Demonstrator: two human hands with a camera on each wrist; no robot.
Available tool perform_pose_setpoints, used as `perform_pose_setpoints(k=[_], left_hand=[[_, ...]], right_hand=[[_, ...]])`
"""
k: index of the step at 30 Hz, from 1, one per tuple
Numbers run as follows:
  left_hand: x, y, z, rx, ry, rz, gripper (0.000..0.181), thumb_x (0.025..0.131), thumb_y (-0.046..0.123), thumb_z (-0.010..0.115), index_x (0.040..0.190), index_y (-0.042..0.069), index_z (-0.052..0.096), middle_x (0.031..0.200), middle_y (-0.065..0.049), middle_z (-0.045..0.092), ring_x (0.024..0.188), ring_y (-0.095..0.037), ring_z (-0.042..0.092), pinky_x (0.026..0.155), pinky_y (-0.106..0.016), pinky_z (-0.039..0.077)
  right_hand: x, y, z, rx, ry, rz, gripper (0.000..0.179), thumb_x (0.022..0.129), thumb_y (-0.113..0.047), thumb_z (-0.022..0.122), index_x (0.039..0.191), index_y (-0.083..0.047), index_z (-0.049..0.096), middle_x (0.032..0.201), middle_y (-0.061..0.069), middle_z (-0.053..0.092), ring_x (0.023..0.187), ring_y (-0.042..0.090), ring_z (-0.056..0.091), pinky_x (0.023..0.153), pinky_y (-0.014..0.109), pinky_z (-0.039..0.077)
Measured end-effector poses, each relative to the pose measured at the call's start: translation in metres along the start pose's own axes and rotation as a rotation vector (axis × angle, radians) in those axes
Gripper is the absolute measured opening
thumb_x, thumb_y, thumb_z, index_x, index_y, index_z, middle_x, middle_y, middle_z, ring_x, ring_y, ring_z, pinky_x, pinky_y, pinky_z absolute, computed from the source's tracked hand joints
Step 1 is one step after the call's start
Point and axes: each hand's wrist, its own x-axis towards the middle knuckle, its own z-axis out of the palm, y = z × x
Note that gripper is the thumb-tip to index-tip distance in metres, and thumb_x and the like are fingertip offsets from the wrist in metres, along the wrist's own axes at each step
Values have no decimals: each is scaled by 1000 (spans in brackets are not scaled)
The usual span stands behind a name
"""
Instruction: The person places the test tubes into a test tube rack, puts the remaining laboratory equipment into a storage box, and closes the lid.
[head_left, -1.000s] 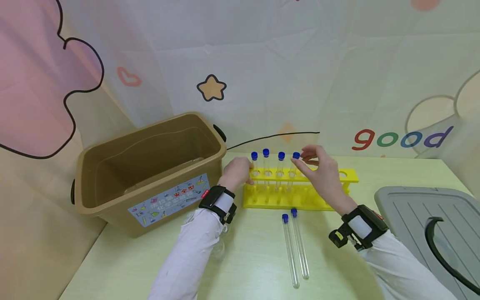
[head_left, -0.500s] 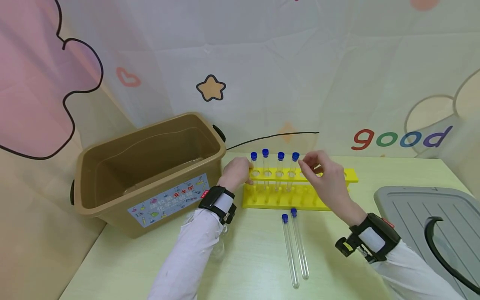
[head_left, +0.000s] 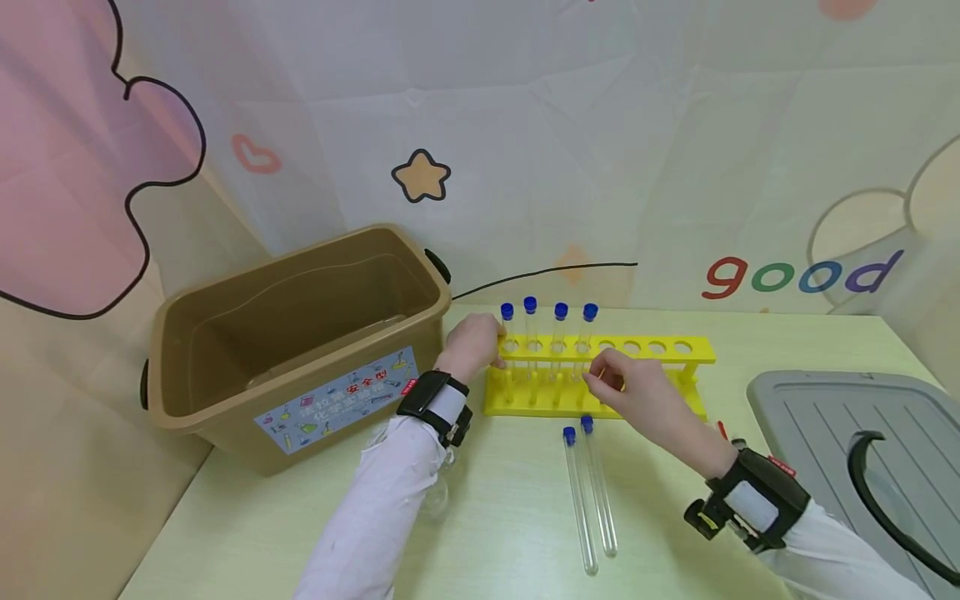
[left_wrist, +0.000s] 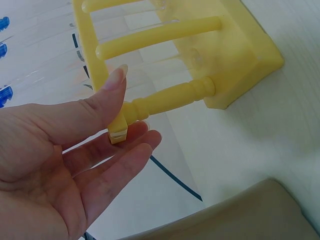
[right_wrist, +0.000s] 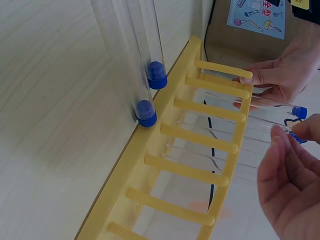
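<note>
My left hand [head_left: 474,343] grips the left end of a yellow test tube rack [head_left: 525,410]. In the left wrist view, its thumb [left_wrist: 114,92] lies on the rack's upper bar, with the fingers on the other side. Several capped glass test tubes stand in the rack's left holes, among them one with a blue cap [head_left: 590,312]. In front of the rack hovers my right hand [head_left: 648,400], fingers loosely bent and holding nothing. Just below it, two blue-capped tubes lie side by side on the table, a left tube [head_left: 577,508] and a right tube [head_left: 599,492].
A brown plastic bin [head_left: 225,442] with a blue label stands at the left, close to my left forearm. At the right lies a grey lid [head_left: 810,467] with a black handle [head_left: 873,492]. A clear round glass item [head_left: 435,498] is partly hidden by my left sleeve.
My right hand has left the cap of the rightmost racked tube and moved down in front of the rack, toward the lying tubes. My left hand has stayed on the rack.
</note>
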Motion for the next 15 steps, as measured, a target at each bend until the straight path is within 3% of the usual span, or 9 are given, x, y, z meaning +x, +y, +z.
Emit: perform_pose_setpoints(k=[8,15], left_hand=[[-1,0,-1,3,7,10,53,76,14,72,126,7,54,123,-7,53,96,-18,48,87,-32,39],[-1,0,1,29,9,16,54,76,15,73,126,8,55,123,-7,53,96,-17,49,86,-31,40]], right_hand=[[0,3,7,-61,-194,142,8,84,-10,64,80,-5,59,61,-2,49,51,13,43,47,25,37],[-2,6,12,-65,-281,234,9,83,-10,65,80,-3,59,63,0,51,54,15,45,50,28,39]])
